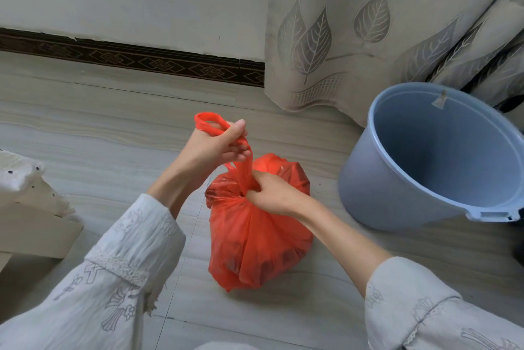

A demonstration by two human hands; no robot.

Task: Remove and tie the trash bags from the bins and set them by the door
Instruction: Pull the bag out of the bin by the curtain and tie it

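A full red trash bag (255, 247) stands on the tiled floor in the middle of the view, its top gathered into a neck. My left hand (218, 145) is above the bag, shut on one red handle loop pulled up and to the left. At the neck, my right hand (269, 193) pinches the bunched plastic. To the right sits a blue-grey bin (397, 193), tilted toward me, with no bag inside.
A beige curtain (368, 37) with a leaf pattern hangs behind the bin at the back right. The white wall with a dark patterned skirting (141, 60) runs along the back. A piece of cardboard and pale cloth (31, 207) lies at the left.
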